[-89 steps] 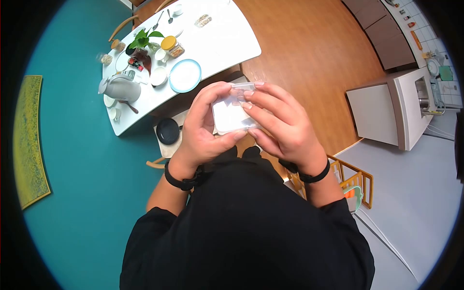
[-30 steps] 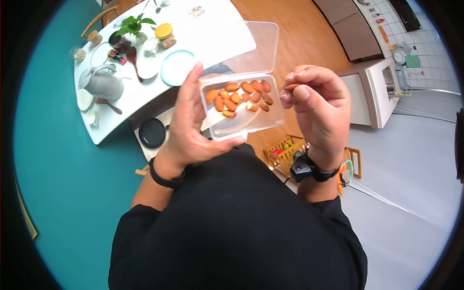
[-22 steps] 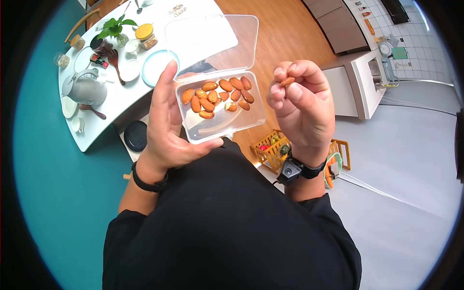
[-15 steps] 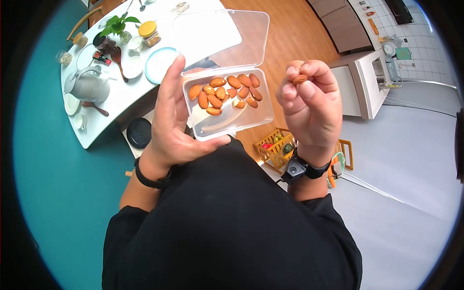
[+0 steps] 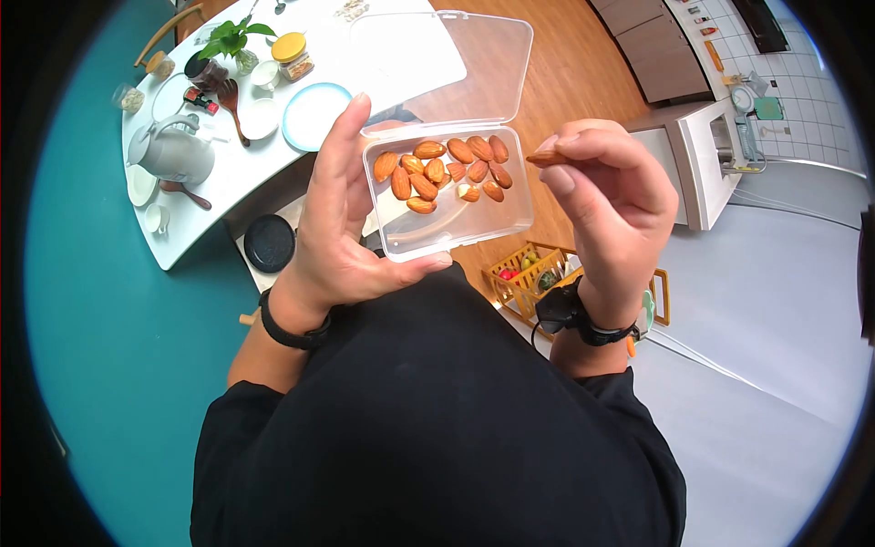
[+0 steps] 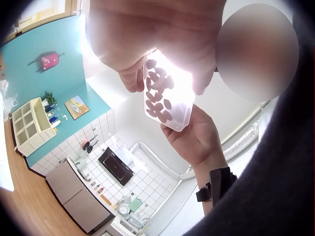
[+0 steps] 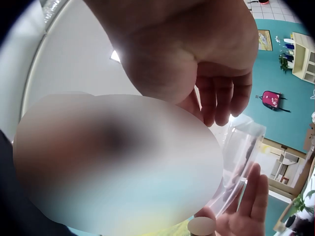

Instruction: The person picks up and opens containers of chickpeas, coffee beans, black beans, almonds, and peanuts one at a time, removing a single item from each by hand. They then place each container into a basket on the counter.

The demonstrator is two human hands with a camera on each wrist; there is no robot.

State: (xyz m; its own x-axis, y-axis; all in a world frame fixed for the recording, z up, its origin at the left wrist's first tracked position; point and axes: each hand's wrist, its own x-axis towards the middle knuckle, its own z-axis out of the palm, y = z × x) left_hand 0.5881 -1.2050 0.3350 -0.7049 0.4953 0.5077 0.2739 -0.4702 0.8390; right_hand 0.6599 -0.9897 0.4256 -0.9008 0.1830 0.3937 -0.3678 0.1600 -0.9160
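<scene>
Stretching across the far left, a white table (image 5: 187, 228) bears a grey jug (image 5: 178, 153) and a blue-rimmed plate (image 5: 313, 117). Nearer, the left hand (image 5: 330, 228) grips a clear box (image 5: 492, 217), thumb along its near edge, lid open on the far side. Almonds (image 5: 423, 186) lie mostly in the box's far half. Just to its right, the right hand (image 5: 620, 201) pinches a single almond (image 5: 547, 159) between thumb and fingers.

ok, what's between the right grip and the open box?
In the head view: one almond, pinched in the right grip, tip toward the box. Can't tell if it touches.
</scene>
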